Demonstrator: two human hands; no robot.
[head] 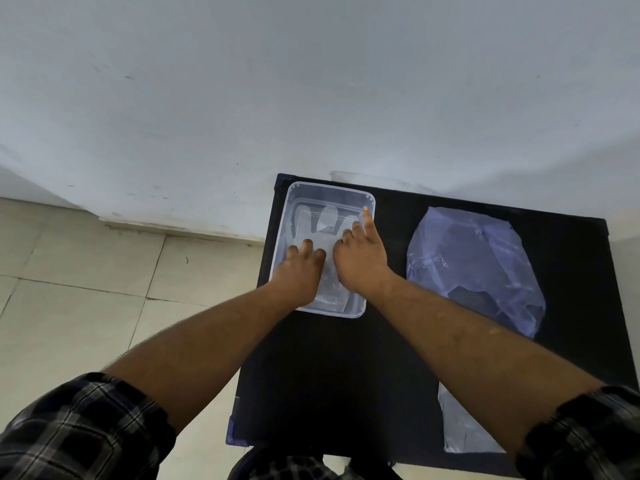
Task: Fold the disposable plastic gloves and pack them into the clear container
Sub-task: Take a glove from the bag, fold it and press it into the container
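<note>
plaid sleeves (pixel 79 427) reach over black table (pixel 329 375) beside tiled floor (pixel 69 289).

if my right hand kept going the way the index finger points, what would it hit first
Probably the far wall of the container. The right hand already has its index fingertip near that rim; beyond lies the table, though depth is unclear.

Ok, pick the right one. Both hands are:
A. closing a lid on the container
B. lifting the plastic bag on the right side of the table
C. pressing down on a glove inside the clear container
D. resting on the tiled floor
C: the left hand and right hand lie flat on a see-through glove inside the lidless clear container, away from the plastic bag.
</note>
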